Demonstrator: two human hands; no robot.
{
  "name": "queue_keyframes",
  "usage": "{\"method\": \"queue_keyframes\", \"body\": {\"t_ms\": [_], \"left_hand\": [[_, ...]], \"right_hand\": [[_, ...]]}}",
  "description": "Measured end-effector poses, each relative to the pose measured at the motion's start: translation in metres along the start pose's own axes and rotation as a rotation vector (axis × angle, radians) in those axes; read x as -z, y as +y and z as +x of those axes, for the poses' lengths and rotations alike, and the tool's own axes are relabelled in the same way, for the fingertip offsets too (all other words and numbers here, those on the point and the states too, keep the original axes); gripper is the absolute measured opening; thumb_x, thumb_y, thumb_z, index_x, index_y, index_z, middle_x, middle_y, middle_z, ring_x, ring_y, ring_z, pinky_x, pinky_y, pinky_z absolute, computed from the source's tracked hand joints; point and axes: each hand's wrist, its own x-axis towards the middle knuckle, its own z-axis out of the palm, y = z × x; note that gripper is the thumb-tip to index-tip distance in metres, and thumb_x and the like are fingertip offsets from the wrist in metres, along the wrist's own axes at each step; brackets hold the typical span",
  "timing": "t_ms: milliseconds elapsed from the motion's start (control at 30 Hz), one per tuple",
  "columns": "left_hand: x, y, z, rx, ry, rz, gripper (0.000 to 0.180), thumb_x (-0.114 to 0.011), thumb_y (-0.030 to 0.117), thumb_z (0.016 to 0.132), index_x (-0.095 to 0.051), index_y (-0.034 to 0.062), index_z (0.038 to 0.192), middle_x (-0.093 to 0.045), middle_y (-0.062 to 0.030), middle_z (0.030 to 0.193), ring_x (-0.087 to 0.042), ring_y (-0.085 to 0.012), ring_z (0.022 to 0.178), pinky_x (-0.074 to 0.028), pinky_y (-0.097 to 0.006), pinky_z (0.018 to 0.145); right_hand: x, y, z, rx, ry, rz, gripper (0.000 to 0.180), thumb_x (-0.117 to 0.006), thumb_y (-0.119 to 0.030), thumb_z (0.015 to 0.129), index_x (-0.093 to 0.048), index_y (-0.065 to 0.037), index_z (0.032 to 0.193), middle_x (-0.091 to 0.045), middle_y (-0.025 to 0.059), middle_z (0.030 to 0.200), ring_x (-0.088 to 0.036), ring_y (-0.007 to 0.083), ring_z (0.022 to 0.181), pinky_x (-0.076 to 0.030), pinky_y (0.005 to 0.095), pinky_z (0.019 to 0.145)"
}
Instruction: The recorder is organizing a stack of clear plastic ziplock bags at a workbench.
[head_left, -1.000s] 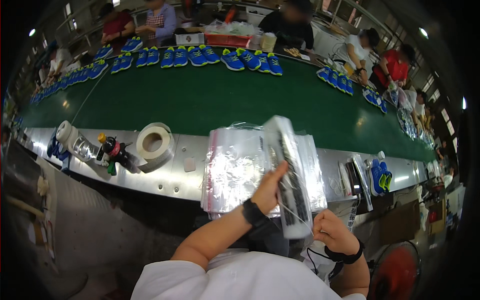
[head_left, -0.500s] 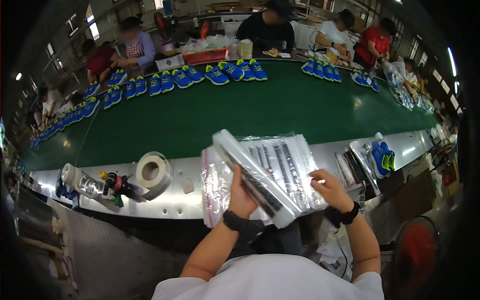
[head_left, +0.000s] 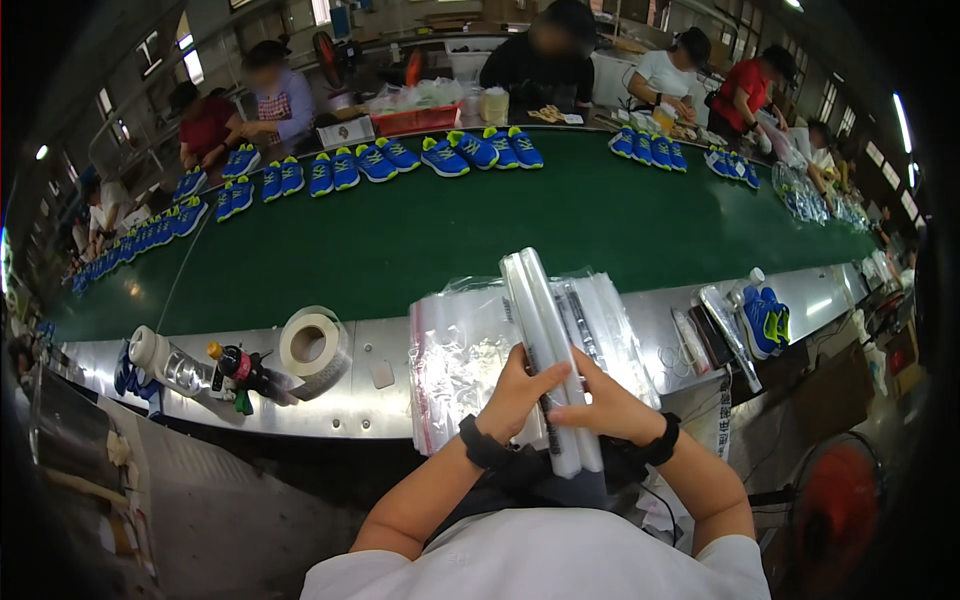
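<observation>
L hand (head_left: 515,392) grip clamped on near end of a folded stack of clear plastic bags (head_left: 548,345), thumb over top, fingers round the left side. R hand (head_left: 608,408) grip also closed on same stack from right, index finger laid across it. Stack stands on edge, long axis running near-to-far, held just above near edge of desk (head_left: 385,395), centre of view. Black bands on both wrists.

Vs 0.5 s ago: stack was lying diagonal, R hand off to the right at its edge; now stack turned nearly straight and both hands meet at its near end.

Under the hands: flat pile of clear zip bags (head_left: 465,350) w/ red strip along left edge, lying on the grey metal desk. Left on desk: roll of tape (head_left: 312,342), dark bottle w/ yellow cap (head_left: 243,368) lying down, clear bottle (head_left: 165,362) further left. Right on desk: blue shoe w/ yellow-green trim (head_left: 765,318), upright.

Beyond desk: wide green conveyor belt (head_left: 450,235). Far side of belt: row of blue shoes (head_left: 380,162) in pairs, more to far right. Other people seated along far side. Red tray (head_left: 415,118) far centre. Red fan (head_left: 840,515) near right, on floor. Factory hall, ceiling lights at the rim.
</observation>
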Motion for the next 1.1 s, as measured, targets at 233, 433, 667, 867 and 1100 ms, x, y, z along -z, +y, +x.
{"method": "queue_keyframes", "body": {"t_ms": [233,433,667,867,1100], "left_hand": [[0.044,0.001,-0.005,0.201,-0.058,-0.584,0.034,-0.056,0.002,0.078,-0.050,-0.0035,0.111,-0.060,-0.0119,0.099,-0.062,-0.0205,0.084,-0.052,-0.034,0.076],[0.033,0.000,-0.007,0.174,0.029,-0.041,0.049,-0.057,0.007,0.081,-0.037,-0.0050,0.125,-0.055,-0.0103,0.107,-0.059,-0.0189,0.093,-0.051,-0.032,0.075],[-0.011,-0.008,-0.012,-0.048,-0.110,-0.087,0.061,-0.063,0.020,0.085,-0.027,-0.0003,0.130,-0.045,-0.0107,0.121,-0.047,-0.0183,0.110,-0.043,-0.032,0.091],[0.007,-0.019,-0.014,0.109,-0.086,-0.408,0.043,-0.062,0.010,0.083,-0.042,-0.0012,0.120,-0.056,-0.0094,0.108,-0.058,-0.0184,0.094,-0.049,-0.032,0.082],[0.031,-0.017,-0.018,0.325,-0.139,-0.661,0.034,-0.054,0.006,0.085,-0.048,-0.0015,0.118,-0.059,-0.0137,0.106,-0.061,-0.0229,0.093,-0.051,-0.036,0.084]], "right_hand": [[0.018,0.017,-0.017,-0.172,0.131,0.733,0.051,-0.055,-0.002,0.081,-0.038,0.001,0.129,-0.057,0.0099,0.111,-0.058,0.0156,0.096,-0.048,0.0290,0.083],[0.010,0.024,-0.029,-0.069,0.205,0.512,0.047,-0.054,-0.001,0.082,-0.041,0.001,0.127,-0.056,0.0089,0.109,-0.056,0.0139,0.097,-0.047,0.0287,0.084],[-0.001,-0.001,-0.034,0.024,0.241,0.318,0.044,-0.053,-0.002,0.082,-0.043,0.002,0.125,-0.057,0.0083,0.107,-0.055,0.0111,0.096,-0.046,0.0270,0.083],[0.021,0.022,-0.036,-0.026,0.261,0.694,0.049,-0.054,0.001,0.079,-0.041,0.002,0.126,-0.057,0.0107,0.110,-0.058,0.0150,0.095,-0.048,0.0285,0.083],[0.030,0.039,-0.040,0.074,0.285,0.840,0.057,-0.056,-0.001,0.078,-0.033,0.004,0.131,-0.055,0.0129,0.114,-0.059,0.0174,0.096,-0.048,0.0286,0.083]]}}
